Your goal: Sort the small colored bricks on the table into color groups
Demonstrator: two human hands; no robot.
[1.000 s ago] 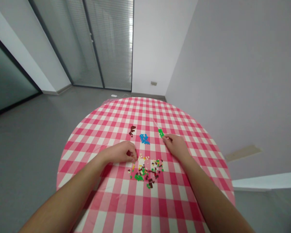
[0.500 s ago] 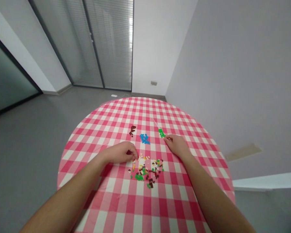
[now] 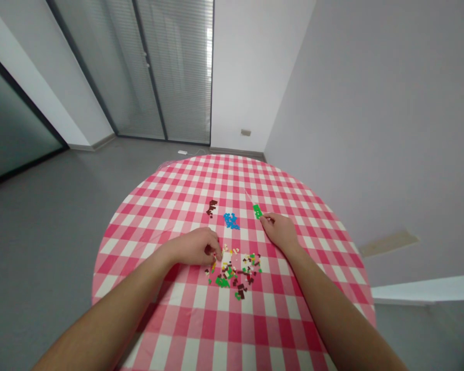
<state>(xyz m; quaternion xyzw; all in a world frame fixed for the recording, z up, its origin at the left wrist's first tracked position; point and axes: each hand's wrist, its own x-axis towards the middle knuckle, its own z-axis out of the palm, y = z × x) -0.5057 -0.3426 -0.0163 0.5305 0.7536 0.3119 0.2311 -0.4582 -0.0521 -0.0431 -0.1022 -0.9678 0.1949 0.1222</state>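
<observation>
Pink gingham cloth (image 3: pixel 255 330) covers a round desk, with a loose scatter of small plastic bricks (image 3: pixel 235 270) in front of the person. The left hand (image 3: pixel 191 247) curls its fingers down at the scatter's edge; whether they pinch a brick is hidden. The right hand (image 3: pixel 280 231), fingers loosely bent, lies just beside a green pile (image 3: pixel 258 211), near a blue pile (image 3: pixel 230 220) and a dark brown pile (image 3: pixel 212 207). A careless wrist sweep could nudge bricks across and mix the colours.

Tiny bricks (image 3: pixel 235 270) blur together (any in the left hand (image 3: pixel 193 247) stay hidden).
</observation>
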